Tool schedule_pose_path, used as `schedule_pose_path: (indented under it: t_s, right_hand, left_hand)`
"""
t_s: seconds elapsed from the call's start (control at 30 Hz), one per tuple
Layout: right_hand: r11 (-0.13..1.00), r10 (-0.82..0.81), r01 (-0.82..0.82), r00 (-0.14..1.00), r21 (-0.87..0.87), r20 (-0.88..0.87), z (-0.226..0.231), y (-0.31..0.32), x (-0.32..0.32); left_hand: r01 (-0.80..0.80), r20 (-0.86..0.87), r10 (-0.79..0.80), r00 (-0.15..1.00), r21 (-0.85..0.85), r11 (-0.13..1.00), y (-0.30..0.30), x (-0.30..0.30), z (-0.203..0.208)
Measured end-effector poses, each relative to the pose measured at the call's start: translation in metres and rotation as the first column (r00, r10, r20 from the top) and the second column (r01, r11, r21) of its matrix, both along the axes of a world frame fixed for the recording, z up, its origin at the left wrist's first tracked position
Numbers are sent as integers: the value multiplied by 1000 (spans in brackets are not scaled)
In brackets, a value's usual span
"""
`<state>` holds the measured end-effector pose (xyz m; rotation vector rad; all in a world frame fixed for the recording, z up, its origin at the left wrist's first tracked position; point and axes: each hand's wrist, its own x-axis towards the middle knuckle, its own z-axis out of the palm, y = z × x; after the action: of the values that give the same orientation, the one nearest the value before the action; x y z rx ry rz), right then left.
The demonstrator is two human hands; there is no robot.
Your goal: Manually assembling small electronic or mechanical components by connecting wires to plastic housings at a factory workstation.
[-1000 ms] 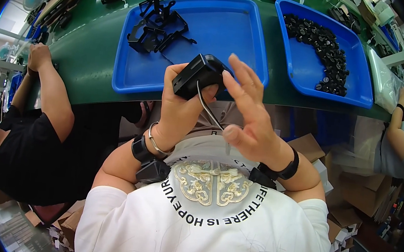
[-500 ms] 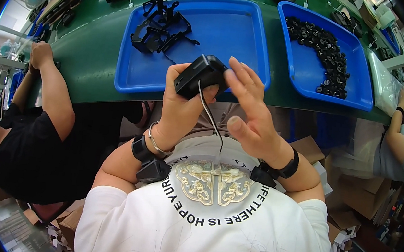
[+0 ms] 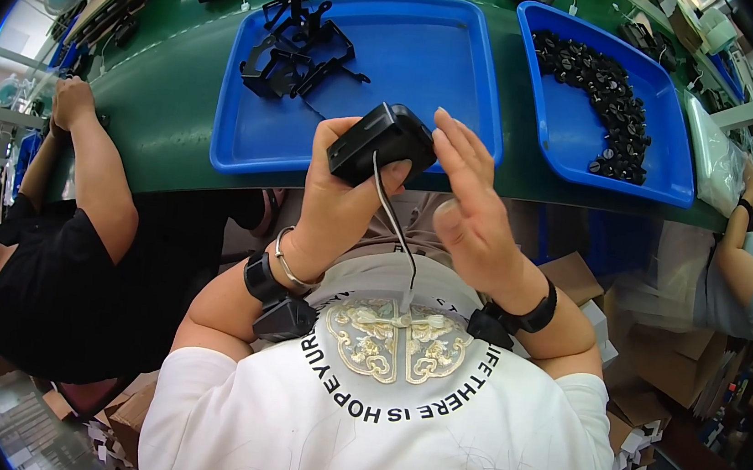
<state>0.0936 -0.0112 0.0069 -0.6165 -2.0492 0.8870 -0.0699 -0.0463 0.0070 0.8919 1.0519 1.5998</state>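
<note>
Black box (image 3: 382, 143) (boxy, matte plastic) — gripped by left hand (image 3: 336, 196).

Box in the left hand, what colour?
Black, with a light grey cord hanging from it; the small box shows best in the head view, held by the left hand.

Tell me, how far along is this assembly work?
Done: hard to tell; no finished pile shows. In hand: the left hand grips a small black box with a trailing cord, the right hand open beside it. Left: black brackets and small black knobs wait in blue trays.
</note>
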Motion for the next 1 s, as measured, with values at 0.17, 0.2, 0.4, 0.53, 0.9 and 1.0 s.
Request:
schedule_pose_path:
  t_s: [0.17, 0.2, 0.4, 0.53, 0.9, 1.0]
  right_hand:
    - [996, 72, -74, 997, 58, 22, -3, 2, 4]
    - [996, 74, -75, 997, 57, 22, -3, 3, 4]
    - [994, 92, -91, 996, 63, -8, -3, 7, 8]
    - [887, 104, -179, 976, -425, -193, 12, 10, 21]
    - [716, 87, -349, 904, -605, -418, -3, 9, 17]
    - [739, 75, -362, 882, -568, -464, -5, 8, 18]
  left_hand:
    - [14, -143, -7, 990, 43, 999, 3, -5, -2]
    - [7, -170, 1, 985, 49, 999, 3, -6, -1]
    - [54, -191, -51, 980, 8, 999, 5, -8, 8]
    - [128, -90, -137, 987, -99, 987, 1, -15, 15]
    - [372, -33, -377, 926, -106, 922, -7, -14, 22]
    - [415, 291, -377, 879, -82, 906, -10, -12, 26]
